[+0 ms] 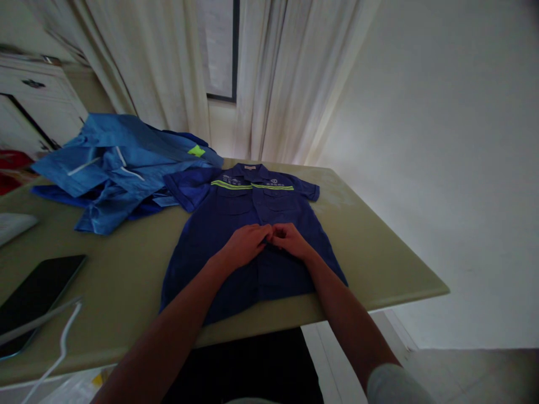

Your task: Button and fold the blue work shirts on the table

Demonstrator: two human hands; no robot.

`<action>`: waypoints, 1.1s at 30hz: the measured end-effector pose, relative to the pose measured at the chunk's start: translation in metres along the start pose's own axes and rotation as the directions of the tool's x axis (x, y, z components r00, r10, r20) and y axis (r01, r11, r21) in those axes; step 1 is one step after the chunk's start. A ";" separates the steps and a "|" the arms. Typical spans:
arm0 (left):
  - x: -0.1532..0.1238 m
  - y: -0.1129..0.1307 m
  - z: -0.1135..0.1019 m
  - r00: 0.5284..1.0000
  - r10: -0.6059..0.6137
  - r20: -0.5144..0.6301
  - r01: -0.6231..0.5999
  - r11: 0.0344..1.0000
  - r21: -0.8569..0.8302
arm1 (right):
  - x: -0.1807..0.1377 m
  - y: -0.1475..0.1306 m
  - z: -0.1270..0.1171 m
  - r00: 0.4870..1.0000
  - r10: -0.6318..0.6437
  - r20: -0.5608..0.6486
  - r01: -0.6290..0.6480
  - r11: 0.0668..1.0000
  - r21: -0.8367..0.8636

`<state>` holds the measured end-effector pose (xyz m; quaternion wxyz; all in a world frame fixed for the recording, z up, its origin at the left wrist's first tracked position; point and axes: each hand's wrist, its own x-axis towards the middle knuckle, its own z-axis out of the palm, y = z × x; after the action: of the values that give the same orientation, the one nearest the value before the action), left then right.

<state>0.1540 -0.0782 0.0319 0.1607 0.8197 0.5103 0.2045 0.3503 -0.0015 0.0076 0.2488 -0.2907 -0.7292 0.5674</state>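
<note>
Collar far and hem at the near edge, the shirt (236,216) lies flat on the table (379,247), its long axis running straight away from the person. At its centre front the left hand (246,244) and right hand (291,239) meet, fingertips touching, each pinching the cloth; neither is nearer.

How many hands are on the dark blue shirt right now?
2: the left hand and the right hand meet at the middle of the shirt front, on the table. No others show.
</note>
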 end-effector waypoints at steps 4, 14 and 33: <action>-0.002 0.002 0.003 0.999 -0.035 -0.038 0.036 0.998 0.044 | 0.002 0.003 -0.005 0.997 0.079 0.008 -0.079 0.997 0.014; 0.004 -0.008 0.012 0.975 -0.209 -0.074 0.206 0.978 -0.044 | 0.006 0.006 -0.014 0.988 0.024 -0.152 -0.029 0.999 -0.029; -0.152 0.006 0.036 0.983 -0.111 -0.149 0.153 0.941 0.302 | -0.163 0.014 0.022 0.933 -0.331 -0.144 0.097 0.614 -0.783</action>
<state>0.1171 -0.2199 -0.0224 0.0089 0.7836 0.5995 0.1628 0.4525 -0.1292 -0.0164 0.2672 -0.3538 -0.8875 0.1255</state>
